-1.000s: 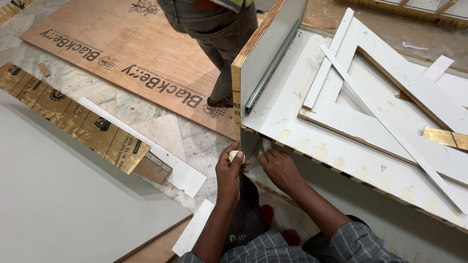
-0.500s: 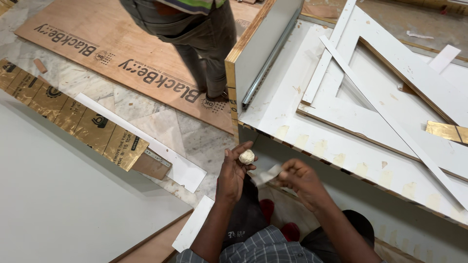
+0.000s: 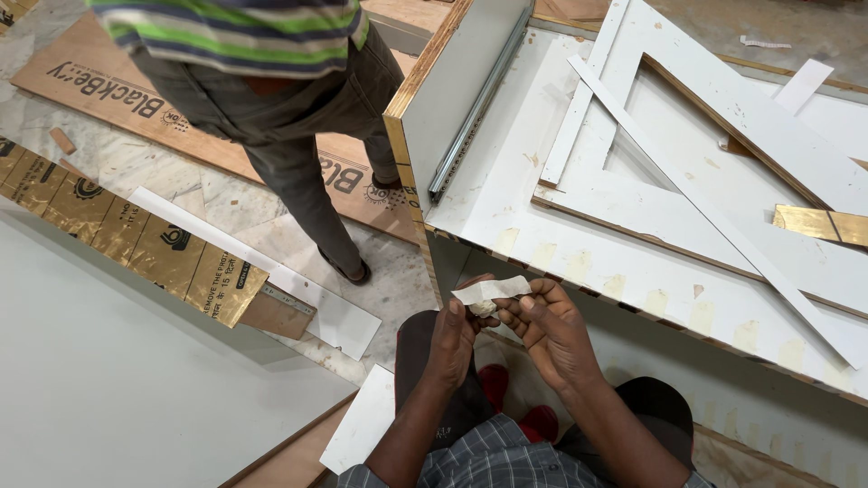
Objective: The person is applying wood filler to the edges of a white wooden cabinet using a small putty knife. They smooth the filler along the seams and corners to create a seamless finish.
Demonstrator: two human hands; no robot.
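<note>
My left hand (image 3: 452, 339) pinches a small roll of beige tape (image 3: 482, 308) between thumb and fingers. My right hand (image 3: 547, 325) grips the free end of the tape strip (image 3: 493, 289), which is pulled out flat between both hands. Both hands are held close together just below the front edge of a white laminated cabinet panel (image 3: 579, 226), not touching it. That edge carries several pale tape patches (image 3: 655, 303).
Another person in a striped shirt and grey trousers (image 3: 298, 136) stands close on the left, on a plywood sheet (image 3: 99, 90). An upright board with a metal drawer slide (image 3: 475, 99) rises from the panel. White strips (image 3: 705, 208), a gold-foiled board (image 3: 127, 244) and a large white sheet (image 3: 108, 398) lie around.
My hands came off the panel's edge and drew back towards me. The tape strip was pulled out between them. The other person stepped closer.
</note>
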